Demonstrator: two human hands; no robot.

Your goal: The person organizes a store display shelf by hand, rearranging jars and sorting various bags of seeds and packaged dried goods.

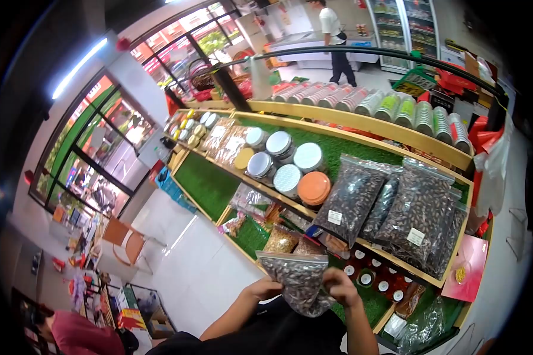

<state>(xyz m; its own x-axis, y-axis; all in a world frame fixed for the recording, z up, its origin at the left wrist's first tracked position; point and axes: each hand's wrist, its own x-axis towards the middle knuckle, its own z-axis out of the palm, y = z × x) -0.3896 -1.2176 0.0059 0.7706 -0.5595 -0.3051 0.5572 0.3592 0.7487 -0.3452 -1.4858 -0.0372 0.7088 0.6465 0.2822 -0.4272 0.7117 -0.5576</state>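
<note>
A clear zip bag of dark striped seeds (296, 286) is held up in front of my body, its zip edge at the top. My left hand (263, 289) is closed on the bag's left side. At the right side my right hand (342, 287) pinches the bag with curled fingers. Just beyond the bag, a pouch of yellowish grains (280, 240) lies on the lower shelf. Larger bags of dark seeds (352, 192) with white labels lie on the upper shelf, ahead and to the right.
Lidded jars, one with an orange lid (314, 188), stand along the wooden display shelf (361, 245). Below are red jars with white lids (366, 278). Stacked cups (387, 109) line the back. A person (333, 41) stands beyond; another in pink (86, 334) is at lower left, near a chair (126, 242).
</note>
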